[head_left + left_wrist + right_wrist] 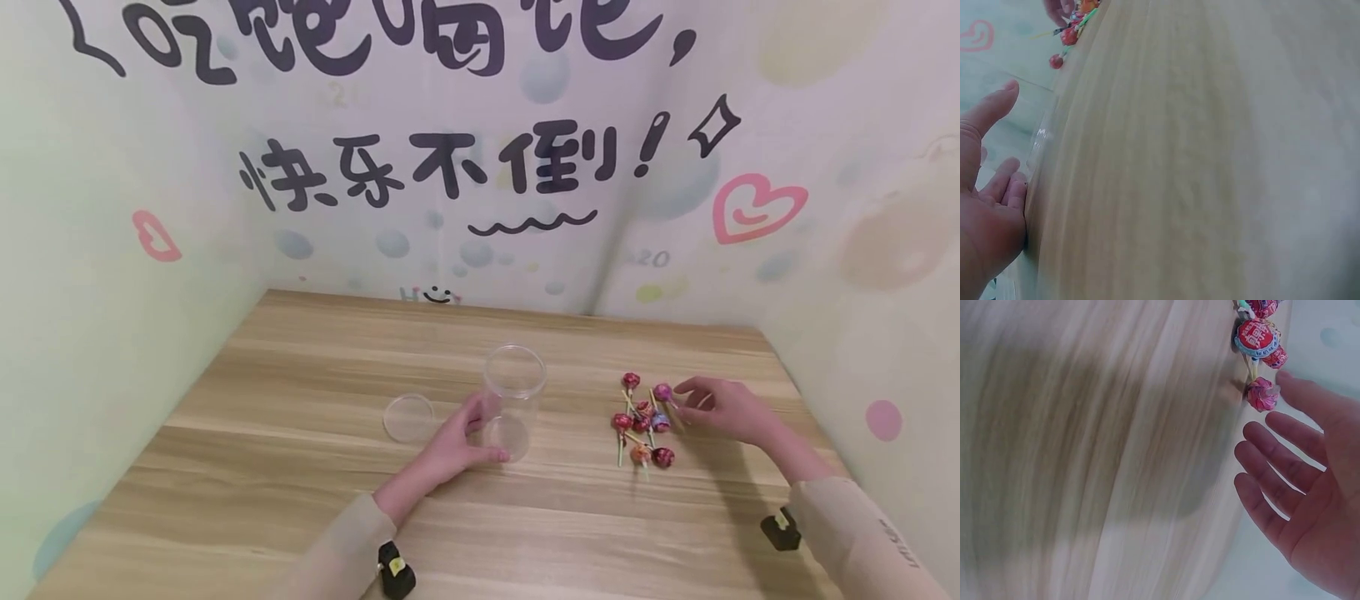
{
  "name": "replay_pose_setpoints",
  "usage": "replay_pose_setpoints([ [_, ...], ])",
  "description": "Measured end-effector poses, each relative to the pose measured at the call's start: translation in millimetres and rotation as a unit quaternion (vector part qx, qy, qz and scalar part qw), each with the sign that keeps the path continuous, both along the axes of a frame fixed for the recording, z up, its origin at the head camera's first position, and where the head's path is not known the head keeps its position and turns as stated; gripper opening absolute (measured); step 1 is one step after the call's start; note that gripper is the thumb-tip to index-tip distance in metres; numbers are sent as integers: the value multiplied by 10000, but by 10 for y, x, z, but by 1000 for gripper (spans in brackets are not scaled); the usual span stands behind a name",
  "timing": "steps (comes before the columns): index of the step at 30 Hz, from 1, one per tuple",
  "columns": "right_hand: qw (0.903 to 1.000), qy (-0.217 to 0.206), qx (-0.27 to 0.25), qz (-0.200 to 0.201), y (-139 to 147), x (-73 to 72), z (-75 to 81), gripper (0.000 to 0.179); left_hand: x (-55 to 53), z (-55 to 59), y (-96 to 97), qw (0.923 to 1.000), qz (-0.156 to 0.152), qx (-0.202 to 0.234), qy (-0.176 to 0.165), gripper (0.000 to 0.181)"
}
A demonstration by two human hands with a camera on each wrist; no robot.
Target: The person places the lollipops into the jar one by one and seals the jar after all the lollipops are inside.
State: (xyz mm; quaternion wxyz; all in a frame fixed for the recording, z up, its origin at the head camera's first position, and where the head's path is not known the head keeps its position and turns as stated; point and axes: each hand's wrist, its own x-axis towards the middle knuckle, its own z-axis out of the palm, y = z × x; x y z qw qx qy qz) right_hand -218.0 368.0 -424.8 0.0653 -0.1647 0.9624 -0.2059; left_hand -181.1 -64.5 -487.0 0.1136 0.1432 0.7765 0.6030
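A clear plastic jar [514, 392] stands upright on the wooden table with its mouth uncovered. My left hand [450, 446] holds it low on its left side, the thumb in front and the fingers partly hidden behind. To the right lies a loose cluster of wrapped lollipops [642, 422], mostly red, with sticks pointing various ways. My right hand [723, 408] reaches in from the right beside a purple-pink lollipop [1262, 395] at the cluster's edge. In the right wrist view its fingers are spread and relaxed, the thumb and index fingertips close to that candy, with nothing gripped.
A round clear lid [408, 417] lies flat on the table [300, 375] left of the jar. Behind the table rises a printed wall [450, 250], and side walls stand at left and right. Black wrist devices [396, 571] sit at both sleeves.
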Motion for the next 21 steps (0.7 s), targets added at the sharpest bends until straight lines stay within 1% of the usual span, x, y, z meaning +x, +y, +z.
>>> replay_pose_setpoints([
  [3, 10000, -39, -35, 61, -14, -4, -19, 38, 8, 5, 6, 10000, 5, 35, -6, 90],
  [7, 9999, 105, 45, 80, -43, -19, -44, 32, 12, 4, 13, 10000, 3, 9, -22, 91],
  [21, 9990, 353, 280, -71, -62, -86, -25, 21, 4, -3, 11, 10000, -40, -13, -29, 89],
])
